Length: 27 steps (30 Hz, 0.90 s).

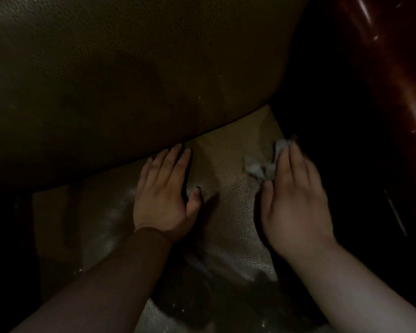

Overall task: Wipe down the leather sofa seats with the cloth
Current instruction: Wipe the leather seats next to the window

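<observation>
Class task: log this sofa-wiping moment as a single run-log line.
left hand: flat on seat | right hand: presses cloth near seat's right edge | phase: wiping

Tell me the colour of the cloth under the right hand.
Pale grey-white cloth, seen in the dim head view.
</observation>
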{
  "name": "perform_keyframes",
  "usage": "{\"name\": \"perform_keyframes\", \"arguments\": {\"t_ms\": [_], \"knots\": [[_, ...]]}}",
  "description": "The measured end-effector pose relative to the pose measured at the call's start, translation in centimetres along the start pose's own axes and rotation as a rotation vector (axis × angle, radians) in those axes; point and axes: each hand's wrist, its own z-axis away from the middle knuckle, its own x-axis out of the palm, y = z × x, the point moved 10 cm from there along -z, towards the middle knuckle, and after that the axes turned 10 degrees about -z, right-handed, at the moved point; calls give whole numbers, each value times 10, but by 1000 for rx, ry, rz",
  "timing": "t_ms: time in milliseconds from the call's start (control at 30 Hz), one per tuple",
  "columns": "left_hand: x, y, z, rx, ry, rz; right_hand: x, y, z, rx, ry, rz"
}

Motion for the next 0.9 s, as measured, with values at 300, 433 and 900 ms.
{"name": "perform_keyframes", "arguments": {"t_ms": [300, 433, 900], "knots": [[1, 0, 0, 11, 70, -13, -5, -24, -94, 39, 30, -63], [-4, 2, 1, 13, 47, -11, 15, -56, 7, -370, -143, 9], [-2, -3, 4, -12, 6, 31, 16, -60, 5, -608, -162, 9]]}}
